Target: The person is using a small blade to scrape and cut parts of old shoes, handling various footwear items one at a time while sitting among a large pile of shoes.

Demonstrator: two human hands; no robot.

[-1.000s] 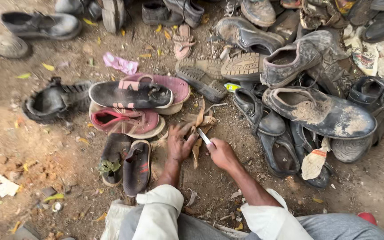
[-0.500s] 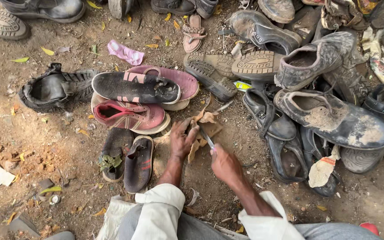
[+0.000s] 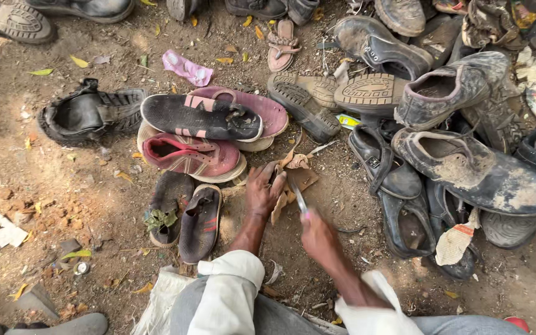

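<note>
My left hand [image 3: 263, 190] presses flat on a brown scrap of leather [image 3: 293, 180] lying on the dirt. Gripping a small metal blade [image 3: 299, 200], my right hand [image 3: 319, 237] holds its tip against the scrap's edge; the hand is blurred. Just left of the scrap lie a red shoe [image 3: 187, 155], a black shoe with pink stripes [image 3: 201, 116] and a pair of dark sandals [image 3: 184, 214].
A heap of worn, muddy shoes [image 3: 473, 164] fills the right side and the far edge. A black boot [image 3: 88, 111] lies at the left. A pink scrap [image 3: 186, 67], paper bits [image 3: 6, 231] and dry leaves dot the dirt ground.
My right hand has pulled back toward me with the blade along the scrap. My left hand stays pressed on the leather. The view has shifted slightly downward.
</note>
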